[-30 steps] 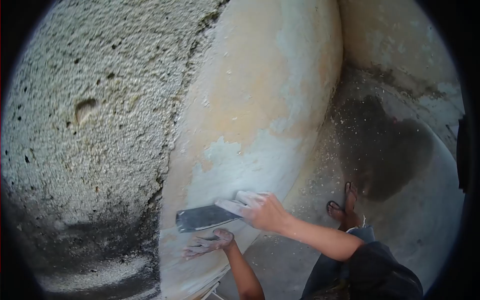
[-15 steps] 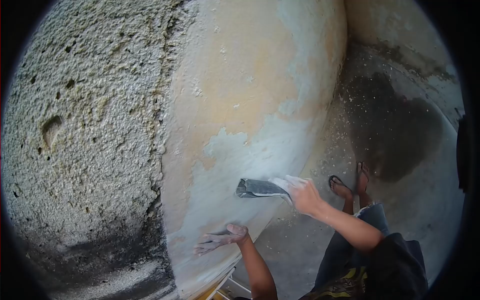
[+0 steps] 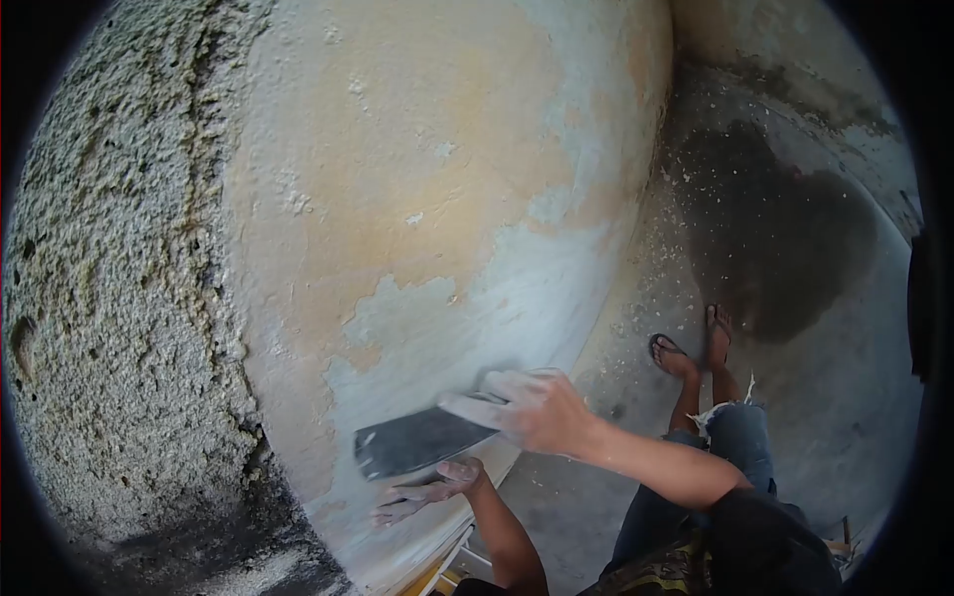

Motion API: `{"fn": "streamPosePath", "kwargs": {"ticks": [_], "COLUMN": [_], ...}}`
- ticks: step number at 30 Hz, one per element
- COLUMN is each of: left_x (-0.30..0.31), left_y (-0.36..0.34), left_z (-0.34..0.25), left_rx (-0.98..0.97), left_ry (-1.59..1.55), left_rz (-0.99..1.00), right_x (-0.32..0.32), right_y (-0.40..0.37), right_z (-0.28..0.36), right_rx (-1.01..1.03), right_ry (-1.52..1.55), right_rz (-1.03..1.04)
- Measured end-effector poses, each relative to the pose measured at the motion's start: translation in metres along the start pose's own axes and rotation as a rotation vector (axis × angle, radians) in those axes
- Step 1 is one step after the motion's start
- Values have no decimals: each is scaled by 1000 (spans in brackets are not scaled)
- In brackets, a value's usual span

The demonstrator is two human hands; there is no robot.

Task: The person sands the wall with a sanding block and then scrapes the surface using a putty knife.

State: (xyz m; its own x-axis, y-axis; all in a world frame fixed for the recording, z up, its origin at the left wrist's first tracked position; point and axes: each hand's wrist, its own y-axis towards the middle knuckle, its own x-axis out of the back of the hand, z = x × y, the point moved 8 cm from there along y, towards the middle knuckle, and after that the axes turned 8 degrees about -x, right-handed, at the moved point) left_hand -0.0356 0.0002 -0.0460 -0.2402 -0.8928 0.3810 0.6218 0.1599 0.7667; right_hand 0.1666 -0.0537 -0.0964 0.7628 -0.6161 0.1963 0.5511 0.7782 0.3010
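On the left, rough, pitted grey masonry point(image 3: 119, 298) meets a smooth, bulging wall point(image 3: 437, 228), worn into patches of tan, peach and pale blue-green. To the right, a concrete floor point(image 3: 566, 507) bears a broad dark stain point(image 3: 785, 238) flecked with pale chips, near two sandalled feet point(image 3: 696, 348). Over the wall's lower, pale area lies a flat, dark grey sheet point(image 3: 417, 442), slightly blurred, its right end gripped beneath the right hand's point(image 3: 532, 409) dusty fingers. Just below, the left hand point(image 3: 427, 492) has its whitened fingers loosely spread; whether it touches the wall, I cannot tell. Pale marks on the sheet's left end and yellow print point(image 3: 664, 578) on dark clothing are illegible.
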Motion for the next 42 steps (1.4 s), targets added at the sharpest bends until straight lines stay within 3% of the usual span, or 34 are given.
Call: {"fn": "streamPosePath", "kwargs": {"ticks": [2, 5, 8, 11, 14, 15, 17, 22, 24, 26, 28, 32, 34, 36, 38, 42], "left_x": [-1, -7, -4, -18, -13, -14, -18, -26, -10, -15, -19, -7, 11, 20, 16, -23], "left_y": [3, 5, 3, 7, 4, 7, 12, 20, 15, 16, 16, 1, -3, -3, -3, 19], "left_z": [-1, -10, 11, -13, -8, -8, -10, -22, -19, -28, -30, -34, -14, -1, -5, -21], "left_rx": [-33, -40, -4, -35, -39, -32, -16, -42, -106, -161, -160, -123, -149, -157, -135, -112], "left_ry": [2, -23, -74, -102, -108, -111, -113, -92, -53, -44, -60, -71, -36, -20, -32, -79], "left_rz": [-1, -15, -25, 10, -2, -18, -48, -62, -42, -52, -72, -83, -69, -75, -97, -84], "right_x": [4, -3, -8, 0, 0, -2, -9, -6, 1, 10, -16, -1, 14, 16, 5, 14], "right_y": [8, -16, -35, 0, 9, 1, -26, 15, 24, 9, -20, 6, 32, 21, -9, 1], "right_z": [7, -31, -79, -3, 14, 2, -56, -7, 27, 10, -52, -31, 15, 10, -31, -14], "right_rx": [41, -18, -178, 64, 67, 82, -109, -104, 88, 62, -252, -142, 159, 156, -73, -142], "right_ry": [93, -65, -119, -3, -30, -40, -112, -43, 118, 102, -122, -84, 13, 36, -173, -135], "right_rz": [-88, 25, -13, -73, -11, -18, -28, -45, -159, -140, 80, -35, -78, -113, 28, 22]}}
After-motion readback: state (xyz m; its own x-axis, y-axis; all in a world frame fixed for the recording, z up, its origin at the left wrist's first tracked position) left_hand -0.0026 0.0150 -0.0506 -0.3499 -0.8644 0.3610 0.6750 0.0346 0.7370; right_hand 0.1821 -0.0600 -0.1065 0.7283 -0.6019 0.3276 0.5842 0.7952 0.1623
